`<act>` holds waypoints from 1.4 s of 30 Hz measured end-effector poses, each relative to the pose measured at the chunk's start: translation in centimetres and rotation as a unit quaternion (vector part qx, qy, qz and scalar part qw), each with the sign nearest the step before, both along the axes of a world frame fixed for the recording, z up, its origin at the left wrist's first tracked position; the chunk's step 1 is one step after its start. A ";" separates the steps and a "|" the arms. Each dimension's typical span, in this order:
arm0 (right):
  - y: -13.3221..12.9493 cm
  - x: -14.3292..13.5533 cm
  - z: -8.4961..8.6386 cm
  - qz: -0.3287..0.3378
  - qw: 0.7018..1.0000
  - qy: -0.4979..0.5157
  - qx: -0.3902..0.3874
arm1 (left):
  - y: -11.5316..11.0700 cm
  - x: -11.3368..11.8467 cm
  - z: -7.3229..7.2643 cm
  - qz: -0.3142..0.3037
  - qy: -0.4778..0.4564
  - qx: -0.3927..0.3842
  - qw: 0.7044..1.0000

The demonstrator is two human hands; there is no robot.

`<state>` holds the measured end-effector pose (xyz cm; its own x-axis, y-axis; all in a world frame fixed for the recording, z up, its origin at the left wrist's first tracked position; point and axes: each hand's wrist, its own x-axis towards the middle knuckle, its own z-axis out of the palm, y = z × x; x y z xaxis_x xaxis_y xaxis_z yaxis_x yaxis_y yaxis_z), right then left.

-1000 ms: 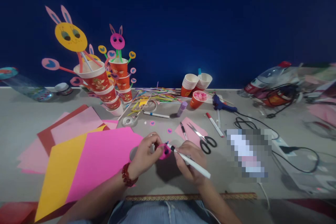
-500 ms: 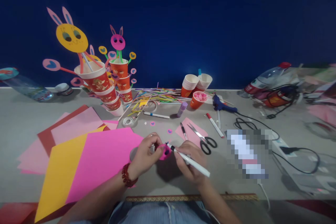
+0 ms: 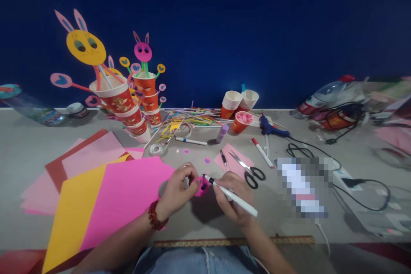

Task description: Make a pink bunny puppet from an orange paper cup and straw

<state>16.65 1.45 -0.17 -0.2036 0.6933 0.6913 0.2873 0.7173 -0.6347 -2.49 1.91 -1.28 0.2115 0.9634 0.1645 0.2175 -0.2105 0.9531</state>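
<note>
Marker (image 3: 238,200) near-still, bottle label (image 3: 307,106) unreadable

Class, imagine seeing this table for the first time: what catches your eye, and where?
The yellow rabbit face stands out first, above red cups at the back left. Next comes the bright pink sheet, left of centre. At front centre, the left hand holds a small pink disc and the right hand a white marker.
</note>
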 end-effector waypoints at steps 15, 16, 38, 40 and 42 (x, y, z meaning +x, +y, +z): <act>-0.1 -0.1 0.3 -0.015 1.000 0.006 -0.001 | 0.0 0.0 0.1 -0.001 0.000 0.003 1.000; -0.1 -0.2 0.4 -0.014 1.000 0.005 -0.002 | 0.0 0.0 0.1 -0.001 0.000 0.003 1.000; 0.2 0.6 -0.3 -0.045 0.999 0.005 0.014 | -0.1 -0.1 0.1 0.002 0.004 -0.002 1.000; 0.2 0.9 -0.4 -0.054 0.998 0.013 0.009 | -0.1 -0.1 0.1 0.004 0.008 -0.003 1.000; 0.1 1.0 -0.4 -0.054 0.998 0.019 0.002 | -0.1 -0.1 0.0 0.004 0.008 -0.003 1.000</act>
